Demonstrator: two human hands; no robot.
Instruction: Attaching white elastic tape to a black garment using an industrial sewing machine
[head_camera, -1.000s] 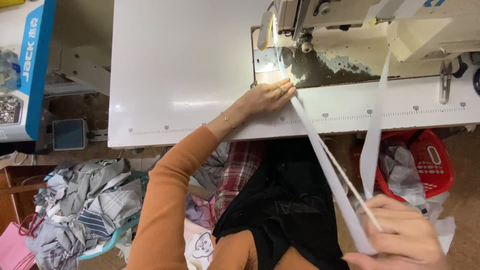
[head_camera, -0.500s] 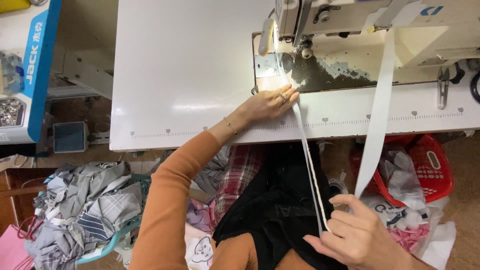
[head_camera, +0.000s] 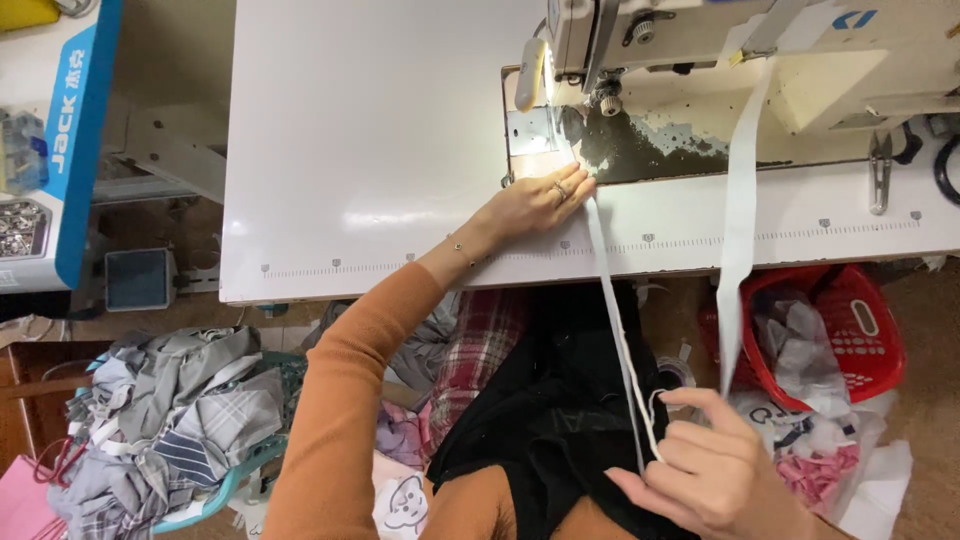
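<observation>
A: Where the right hand (head_camera: 715, 470) sat low at the frame's bottom edge, we saw its fingers closed on the narrow white strip (head_camera: 618, 330), pinched between thumb and fingertips, with a small loop of it curling above the thumb.

B: Agreed. And the left hand (head_camera: 540, 200)?

A: We logged it flat on the white table (head_camera: 380, 150), fingers together, pressing the strip's upper end down just in front of the sewing machine (head_camera: 750, 40). Not clamped round it, only pressing.

B: So the strip ran taut from the left fingertips, off the table edge, down across the black garment (head_camera: 560, 420) in our lap, into the right fist?

A: Yes. We also marked a wider white band (head_camera: 740, 220) hanging from the machine over the table edge, ending near the right hand; we couldn't tell if it touched it.

B: Surroundings?

A: Orange sleeve (head_camera: 350, 400) on the left arm. Red basket (head_camera: 860, 330) with cloth scraps under the table on the right, just beside the band. Pile of grey and striped fabric (head_camera: 170, 420) on the floor at left. Plaid cloth (head_camera: 480, 350) beside the black garment.
</observation>
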